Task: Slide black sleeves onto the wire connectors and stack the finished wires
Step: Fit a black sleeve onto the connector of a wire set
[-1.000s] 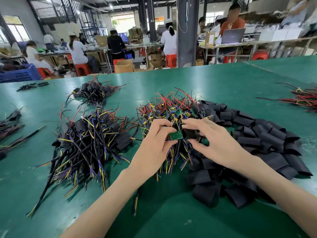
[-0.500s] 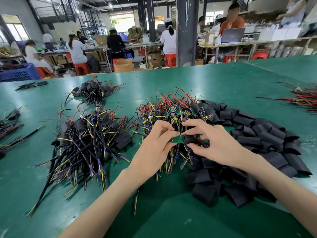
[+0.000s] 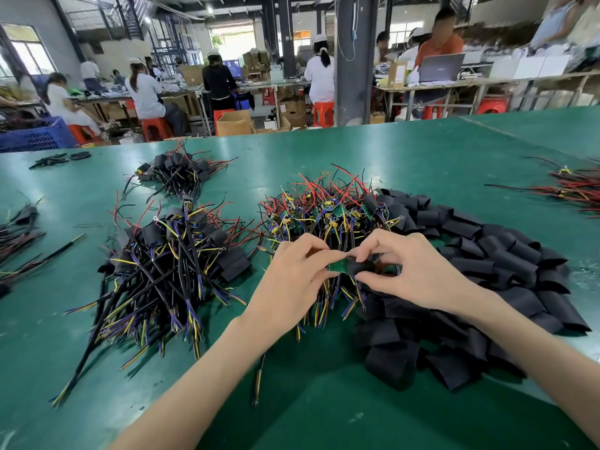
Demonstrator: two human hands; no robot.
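Sleeve (image 3: 360, 267) partly over one green connector (image 3: 337, 265), left hand (image 3: 292, 287) fingers pinching connector, right hand (image 3: 418, 274) fingers gripping sleeve, above worktop (image 3: 324, 404); finished wires (image 3: 168, 254) heaped at left, many bare wires (image 3: 324, 216) and loose sleeves (image 3: 503, 254) left to do

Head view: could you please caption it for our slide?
Left hand pinches a green circuit board; right hand fits a black sleeve over it.

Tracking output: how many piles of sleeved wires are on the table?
2: one pile left of the left hand, a smaller pile behind it. Cut-off bundles at the left edge may be more.
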